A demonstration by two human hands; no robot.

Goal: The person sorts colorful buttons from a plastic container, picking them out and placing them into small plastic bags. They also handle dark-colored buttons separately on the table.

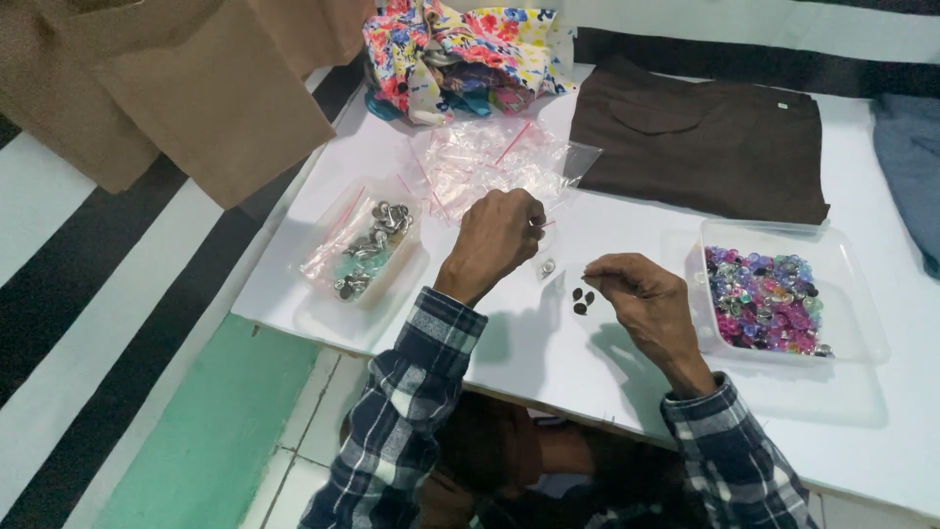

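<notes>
1. Hands meet near the middle of the white surface (627, 382): the left hand (494, 240) has its fingers pinched together on a small clear bag (544, 245), while the right hand (641, 299) has thumb and forefinger closed, though what they hold is too small to tell.
2. Dark small buttons (581, 300) lie on the surface between the hands, just below a small round metal piece (548, 265).
3. Clear tray of coloured beads (769, 299) sits at 3 o'clock of the right hand.
4. Bag of metal buttons (364, 250) lies at 9 o'clock of the left hand; empty clear bags (490, 167) at 12.
</notes>
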